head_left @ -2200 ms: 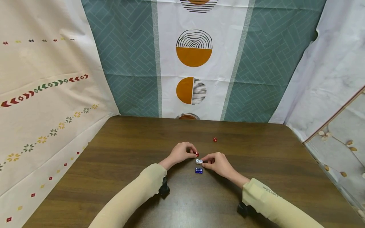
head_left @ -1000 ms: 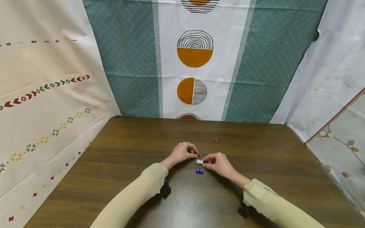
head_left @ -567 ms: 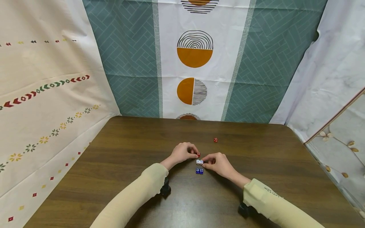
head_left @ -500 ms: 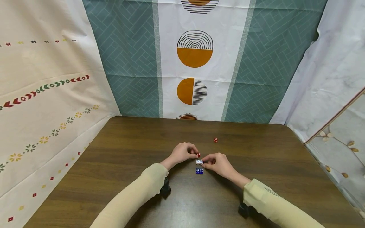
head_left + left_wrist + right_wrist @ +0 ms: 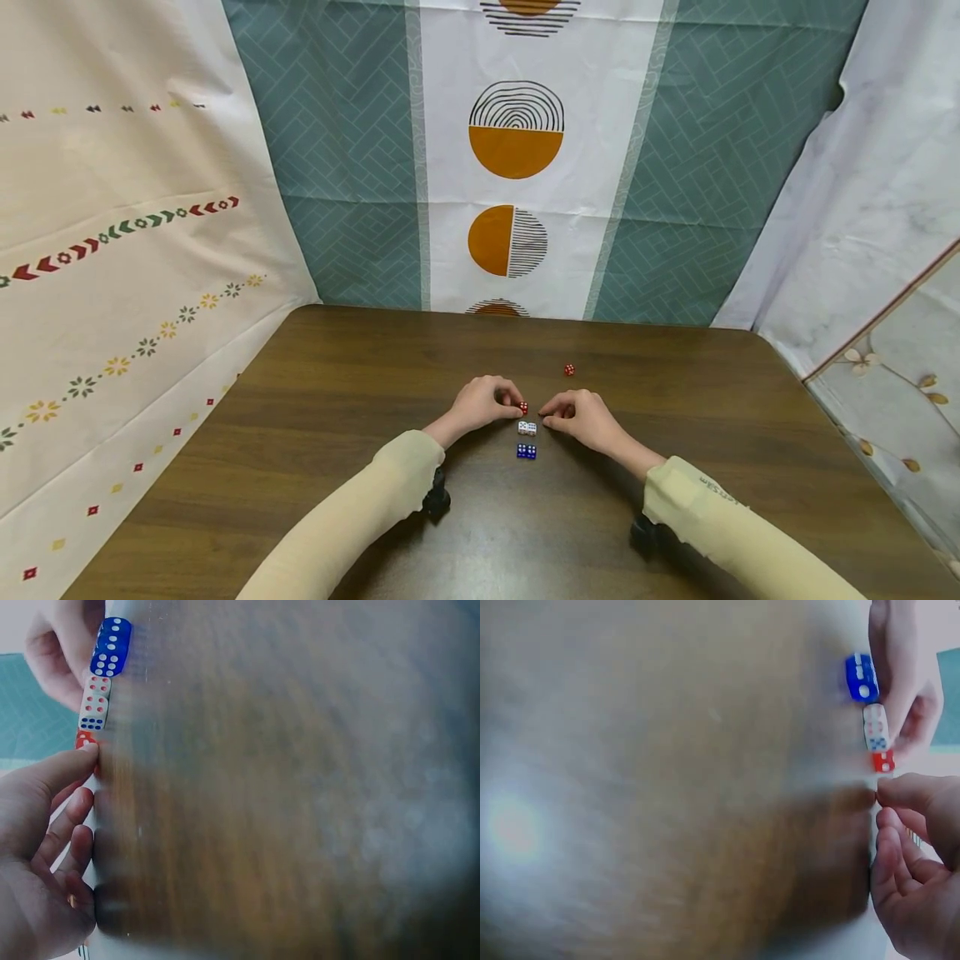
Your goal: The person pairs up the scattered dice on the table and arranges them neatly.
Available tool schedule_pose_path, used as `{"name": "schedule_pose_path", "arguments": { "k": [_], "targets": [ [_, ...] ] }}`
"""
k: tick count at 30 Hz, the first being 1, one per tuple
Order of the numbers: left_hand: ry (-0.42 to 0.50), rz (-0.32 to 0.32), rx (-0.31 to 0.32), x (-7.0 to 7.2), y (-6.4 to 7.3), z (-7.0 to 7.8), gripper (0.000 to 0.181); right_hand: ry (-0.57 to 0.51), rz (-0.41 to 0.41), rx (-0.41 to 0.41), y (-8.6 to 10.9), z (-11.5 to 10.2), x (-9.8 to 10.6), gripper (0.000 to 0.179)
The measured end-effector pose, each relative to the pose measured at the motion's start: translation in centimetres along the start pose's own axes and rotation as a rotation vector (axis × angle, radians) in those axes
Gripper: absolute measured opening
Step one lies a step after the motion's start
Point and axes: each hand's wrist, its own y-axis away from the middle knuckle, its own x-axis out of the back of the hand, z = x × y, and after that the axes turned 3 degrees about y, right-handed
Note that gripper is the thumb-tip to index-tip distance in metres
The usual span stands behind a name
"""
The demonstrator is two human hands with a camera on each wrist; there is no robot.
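My left hand (image 5: 480, 402) pinches a red die (image 5: 523, 407) between thumb and forefinger on the brown table (image 5: 375, 358). Close in front of that die sits a side-by-side pair of white dice (image 5: 527, 428). Nearer to me is a pair of blue dice (image 5: 527, 452), also side by side. My right hand (image 5: 588, 419) is just right of the red and white dice, its fingers loosely bent and no die visible in them. In the left wrist view the thumb covers part of the red die (image 5: 85, 738).
A second red die (image 5: 569, 369) lies farther back on the table, beyond the right hand. Patterned cloths hang behind the table (image 5: 517, 250) and at both sides. Black wrist cameras sit under both sleeves.
My right hand has come away from the white dice and shifted slightly back and right. The left hand stays at the red die. The dice rows look the same.
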Motion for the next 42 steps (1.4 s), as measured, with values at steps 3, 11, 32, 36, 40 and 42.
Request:
{"name": "schedule_pose_path", "arguments": {
  "k": [3, 11, 32, 36, 40, 42],
  "targets": [
    [0.004, -0.008, 0.007, 0.0, 0.1, 0.0, 0.011, 0.037, 0.045, -0.016, -0.8, 0.6, 0.0, 0.009],
    [-0.001, -0.016, 0.026, 0.0, 0.2, 0.1, 0.011, 0.094, 0.123, -0.064, -2.5, 1.9, 0.6, 0.010],
    [-0.020, -0.017, 0.028, 0.0, 0.4, 0.0, 0.013, 0.089, 0.245, -0.186, -4.4, 3.9, 1.4, 0.026],
    [-0.016, -0.018, 0.032, 0.0, 0.4, 0.1, 0.012, 0.094, 0.246, -0.220, -4.6, 4.0, 1.5, 0.031],
    [-0.012, -0.013, 0.028, 0.0, 0.5, 0.1, 0.012, 0.100, 0.242, -0.241, -4.9, 4.2, 1.6, 0.033],
    [-0.013, -0.011, 0.028, 0.0, 0.4, 0.1, 0.011, 0.106, 0.241, -0.243, -5.1, 4.2, 1.6, 0.033]
  ]
}}
